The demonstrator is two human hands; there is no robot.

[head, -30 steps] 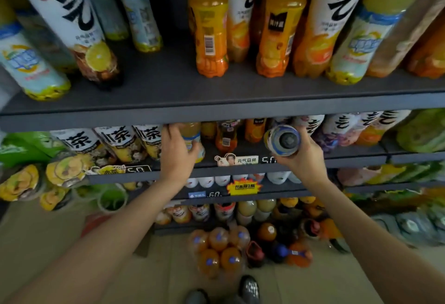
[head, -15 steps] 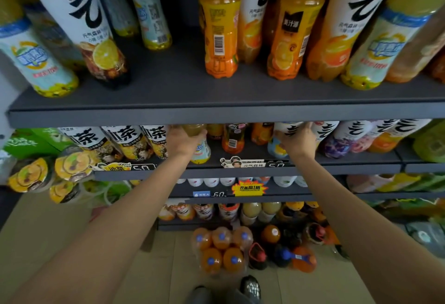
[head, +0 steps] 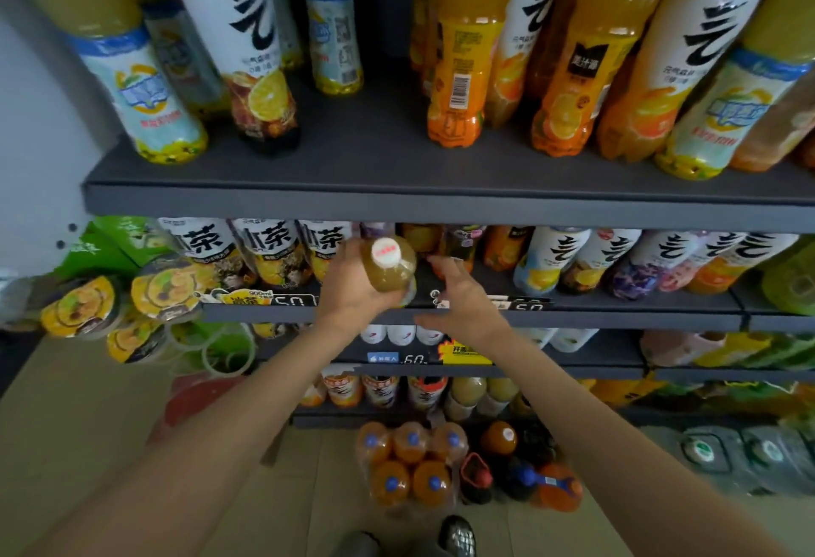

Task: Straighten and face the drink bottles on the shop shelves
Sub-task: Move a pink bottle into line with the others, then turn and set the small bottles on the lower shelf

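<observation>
Presently, at frame centre, the left hand (head: pixel 353 292) grips a yellow-green juice bottle (head: pixel 390 265) with a white cap, tipped cap-first toward the camera, just in front of the second shelf (head: pixel 617 311). The right hand (head: pixel 463 298) is just beside it, fingers spread and relaxed, holding nothing, over the shelf's front edge. White-labelled tea bottles (head: pixel 264 252) stand left of the held bottle. Orange juice bottles (head: pixel 458 71) occupy the top shelf (head: pixel 397 208).

Bottle (head: pixel 388 265) in left hand (head: pixel 353 292) — right hand (head: pixel 463 300) beside.
</observation>
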